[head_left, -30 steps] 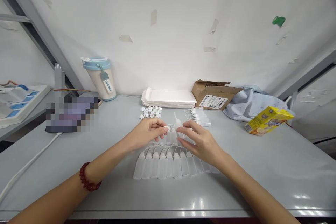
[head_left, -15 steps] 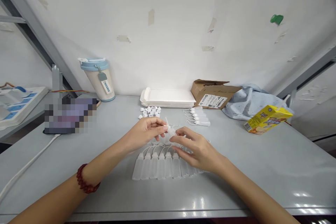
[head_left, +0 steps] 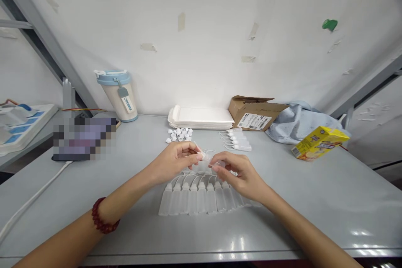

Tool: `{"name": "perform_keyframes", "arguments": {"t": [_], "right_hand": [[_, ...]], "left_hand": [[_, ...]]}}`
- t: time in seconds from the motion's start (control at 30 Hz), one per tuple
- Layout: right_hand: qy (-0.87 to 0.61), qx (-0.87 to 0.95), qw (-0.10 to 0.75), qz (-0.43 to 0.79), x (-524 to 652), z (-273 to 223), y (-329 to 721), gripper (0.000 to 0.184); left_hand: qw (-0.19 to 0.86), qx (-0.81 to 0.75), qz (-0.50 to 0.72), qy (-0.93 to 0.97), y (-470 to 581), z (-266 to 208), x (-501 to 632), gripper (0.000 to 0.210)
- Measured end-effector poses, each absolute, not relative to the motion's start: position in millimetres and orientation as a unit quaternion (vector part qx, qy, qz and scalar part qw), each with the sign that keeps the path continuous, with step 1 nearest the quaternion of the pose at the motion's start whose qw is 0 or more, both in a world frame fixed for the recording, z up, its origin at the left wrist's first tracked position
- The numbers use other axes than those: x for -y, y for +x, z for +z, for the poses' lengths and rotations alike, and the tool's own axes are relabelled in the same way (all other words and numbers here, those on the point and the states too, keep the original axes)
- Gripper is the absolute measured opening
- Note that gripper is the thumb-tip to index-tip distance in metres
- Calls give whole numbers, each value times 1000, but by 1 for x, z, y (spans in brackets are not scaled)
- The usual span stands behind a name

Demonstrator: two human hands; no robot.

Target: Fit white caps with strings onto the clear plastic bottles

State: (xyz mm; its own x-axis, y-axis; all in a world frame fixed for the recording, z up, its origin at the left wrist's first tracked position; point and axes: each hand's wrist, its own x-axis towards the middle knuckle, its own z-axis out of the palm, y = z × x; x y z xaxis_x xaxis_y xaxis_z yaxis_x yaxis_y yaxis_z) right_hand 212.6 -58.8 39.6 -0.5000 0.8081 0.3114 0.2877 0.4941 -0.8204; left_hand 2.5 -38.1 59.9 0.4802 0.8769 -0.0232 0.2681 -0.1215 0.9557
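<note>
Between my hands, above the table, is a small translucent squeeze bottle (head_left: 206,157), lying sideways and partly hidden by fingers. My left hand (head_left: 180,157) pinches its white top end between thumb and fingers. From the other side, my right hand (head_left: 235,171) closes thumb and fingers around the bottle's body. Below them lies a row of similar translucent bottles (head_left: 193,200), side by side, with thin looped straps at their necks. More bottles lie behind this row, mostly covered by my hands.
Loose white caps (head_left: 179,134) lie in a pile beyond my left hand. Several strapped bottles (head_left: 237,139) lie farther right. At the back are stacked white trays (head_left: 201,117), a cardboard box (head_left: 257,113) and a tumbler (head_left: 117,96). A yellow carton (head_left: 320,143) stands right, a phone (head_left: 86,138) left.
My right fingers have drawn together around the bottle, from a more spread position. The bottle's pointed top has tilted lower within my left hand's pinch.
</note>
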Motion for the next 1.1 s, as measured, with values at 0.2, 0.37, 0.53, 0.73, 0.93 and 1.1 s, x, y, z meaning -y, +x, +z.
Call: {"name": "perform_keyframes", "arguments": {"t": [0.2,0.37,0.53,0.73,0.93,1.1], "right_hand": [[-333,673,360,554,58,40,211,12],[-303,621,356,629,53,40,210,14],[-308,612,355,636,53,39,210,17],[-321,619,365,617,54,41,209,19],[-324,624,363,611,55,38,209,20],[-326,624,354,616,53,35,211,21]], "left_hand": [[502,-393,330,696,5,57,39,14],[499,-380,343,699,5,54,39,14],[510,-380,339,693,4,57,40,17],[538,-419,305,665,7,56,38,26],[549,-420,281,666,6,54,38,27],[539,-410,273,683,3,54,39,23]]}}
